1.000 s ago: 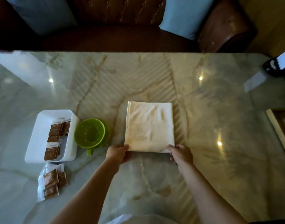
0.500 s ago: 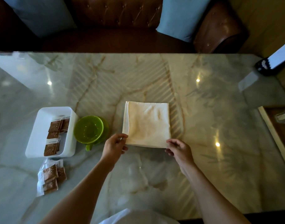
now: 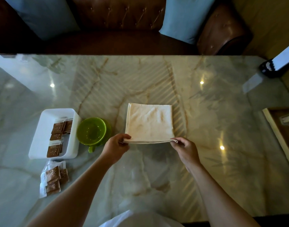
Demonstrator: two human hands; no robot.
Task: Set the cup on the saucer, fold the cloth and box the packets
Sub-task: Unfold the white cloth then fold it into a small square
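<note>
Left hand (image 3: pixel 115 149) and right hand (image 3: pixel 185 149) each pinch a near corner of the cloth (image 3: pixel 149 123); it lies flat ahead of both; equally close.

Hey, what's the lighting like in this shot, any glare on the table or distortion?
Head view: dim and warm; small ceiling-light glints and a striped reflection sit on the glossy marble table; the sofa is deep in shadow; wide-angle bending curves the edges; the cloth stays sharp.

Both hands' fingers (image 3: pixel 126 137) pinch the folded cloth's (image 3: pixel 149 122) near corners on the table (image 3: pixel 206 112).
</note>
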